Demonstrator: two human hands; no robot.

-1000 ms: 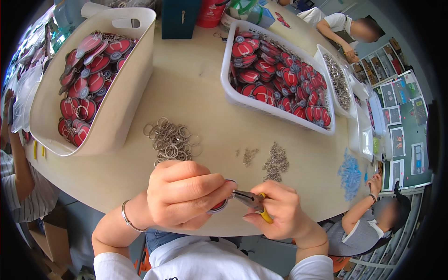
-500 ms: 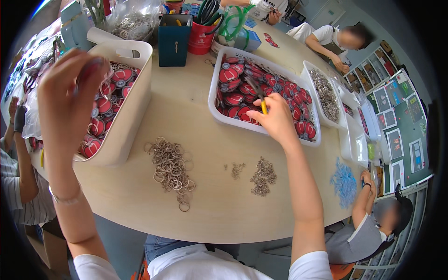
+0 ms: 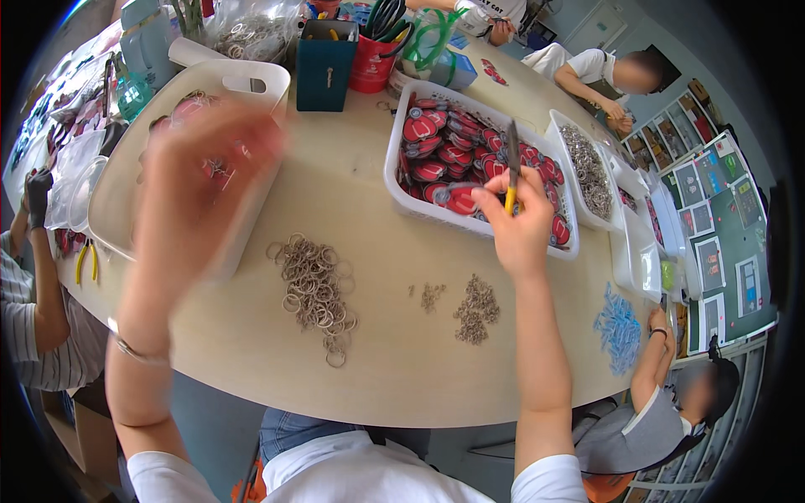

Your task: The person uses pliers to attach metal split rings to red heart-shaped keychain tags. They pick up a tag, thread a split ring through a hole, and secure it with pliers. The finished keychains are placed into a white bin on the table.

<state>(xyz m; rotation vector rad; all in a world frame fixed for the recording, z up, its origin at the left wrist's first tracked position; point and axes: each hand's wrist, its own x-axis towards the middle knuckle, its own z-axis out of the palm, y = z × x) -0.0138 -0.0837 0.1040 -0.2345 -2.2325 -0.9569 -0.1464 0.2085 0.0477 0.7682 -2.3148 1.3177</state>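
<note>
My left hand (image 3: 205, 168), smeared by motion, is raised over the tall cream bin (image 3: 107, 189). Its fingers are too blurred to show whether they hold anything, and it hides much of the bin's contents. My right hand (image 3: 521, 220) grips a pair of pliers (image 3: 512, 172) with yellow handles, the dark jaws pointing up. At its thumb and fingertip is a red, grey-rimmed tag (image 3: 459, 199), above the near wall of the white basket (image 3: 397, 186); whether it is pinched I cannot tell. Many similar red tags (image 3: 429, 170) fill that basket.
Metal split rings (image 3: 314, 285) lie heaped on the table, with small metal parts (image 3: 477, 310) to their right. Light-blue pieces (image 3: 618, 329) are near a co-worker at right. Behind stand a dark green box (image 3: 325, 71), a red cup (image 3: 369, 67) and a ring-filled tray (image 3: 580, 168).
My left hand has moved right and is now blurred over the cream bin. My right hand has shifted slightly right, its pliers turning upright, and a red tag now shows at its fingertips.
</note>
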